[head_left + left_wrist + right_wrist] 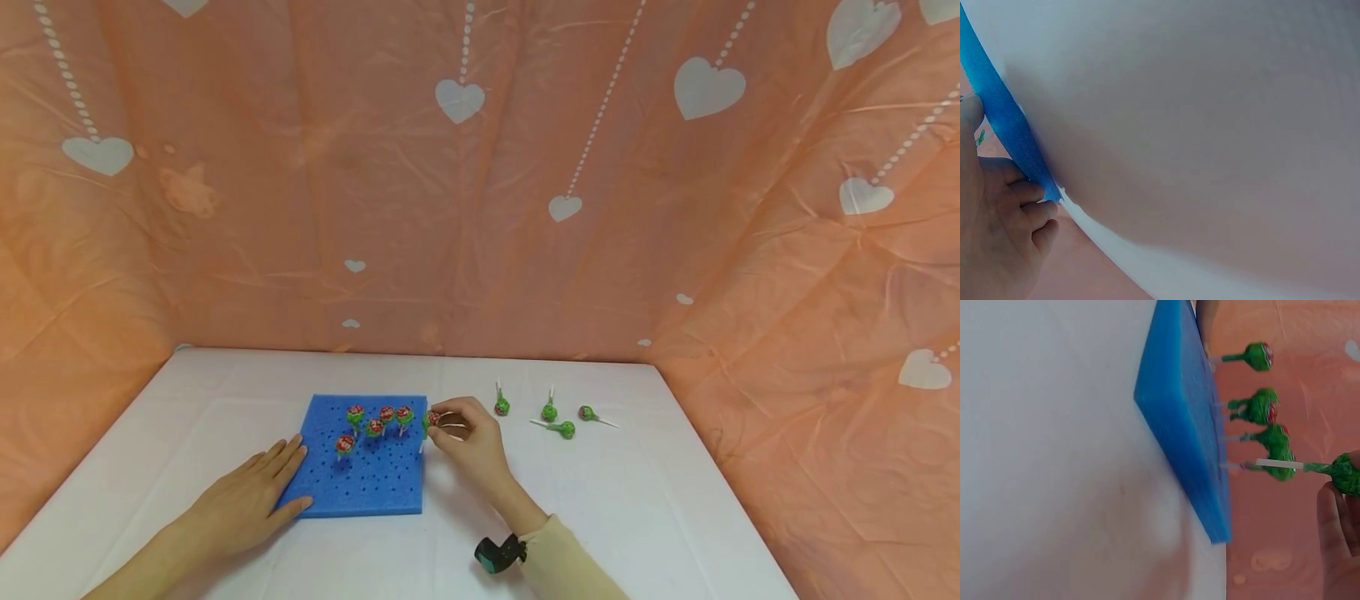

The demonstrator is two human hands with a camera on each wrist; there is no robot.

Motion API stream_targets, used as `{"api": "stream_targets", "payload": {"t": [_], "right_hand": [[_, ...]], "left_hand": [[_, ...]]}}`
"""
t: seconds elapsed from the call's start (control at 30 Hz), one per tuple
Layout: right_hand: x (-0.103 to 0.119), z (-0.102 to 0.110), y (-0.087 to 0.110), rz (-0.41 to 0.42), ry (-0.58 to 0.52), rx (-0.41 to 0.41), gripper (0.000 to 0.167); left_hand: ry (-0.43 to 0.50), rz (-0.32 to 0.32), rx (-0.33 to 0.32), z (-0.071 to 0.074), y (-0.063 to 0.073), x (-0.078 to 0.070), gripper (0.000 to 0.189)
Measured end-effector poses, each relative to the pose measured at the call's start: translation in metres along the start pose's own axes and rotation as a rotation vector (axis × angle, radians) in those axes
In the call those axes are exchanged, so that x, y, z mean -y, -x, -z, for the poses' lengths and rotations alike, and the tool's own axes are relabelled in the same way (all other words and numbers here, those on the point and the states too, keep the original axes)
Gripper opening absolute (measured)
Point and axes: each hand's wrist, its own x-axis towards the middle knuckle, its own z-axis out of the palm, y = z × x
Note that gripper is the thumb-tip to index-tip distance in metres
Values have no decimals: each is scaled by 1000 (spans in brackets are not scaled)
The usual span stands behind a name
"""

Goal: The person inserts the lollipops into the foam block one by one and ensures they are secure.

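Observation:
A blue foam board [375, 492] dotted with small holes lies on the table. Several lollipops in green and red wrappers, one of them a front lollipop [345, 445], stand upright in it, sticks down. My left hand [243, 504] rests flat at the board's left edge, its fingers extended over the rim. With thumb and fingertips, my right hand [476, 446] pinches another lollipop [1344, 475] by its wrapped head. That lollipop's white stick points down beside the board's right edge, clear of the foam in the right wrist view.
Several loose lollipops lie on the white table [600, 500] right of the board, among them a rightmost lollipop [587, 412]. A dark wrist device [498, 554] sits on my right wrist. Orange cloth [510, 275] with white hearts hangs behind and at both sides.

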Motion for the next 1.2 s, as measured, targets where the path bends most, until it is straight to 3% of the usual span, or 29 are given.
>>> {"api": "stream_targets", "payload": {"t": [0.7,1.2], "right_hand": [[6,-49,3,18,-25,135,29],[2,-65,3,17,-11,136,28]], "left_hand": [[-4,-9,-11,0,0,0,78],[-21,-13,-9,-1,-1,1,77]]}}
